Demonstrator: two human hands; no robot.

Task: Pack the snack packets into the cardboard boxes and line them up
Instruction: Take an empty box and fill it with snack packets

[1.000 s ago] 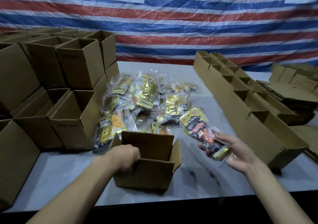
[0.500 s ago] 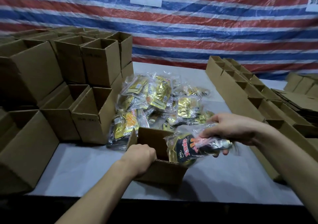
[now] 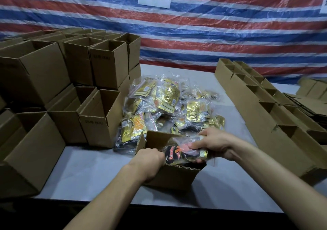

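An open cardboard box (image 3: 174,177) stands near the table's front edge, flaps up. My left hand (image 3: 150,160) grips its near-left rim. My right hand (image 3: 215,144) holds a black and orange snack packet (image 3: 177,154) in clear plastic, low over the box mouth and partly inside it. Behind the box lies a heap of gold and clear snack packets (image 3: 168,106) in the middle of the table.
Empty open boxes (image 3: 99,116) are stacked in two tiers on the left. A row of boxes (image 3: 261,109) runs along the right, with flattened cardboard (image 3: 311,106) beyond it. The grey table (image 3: 92,173) ends at a dark front edge. A striped tarp hangs behind.
My right hand carried the packet from the right of the box to over its mouth and down into it. My left hand kept its grip on the box rim.
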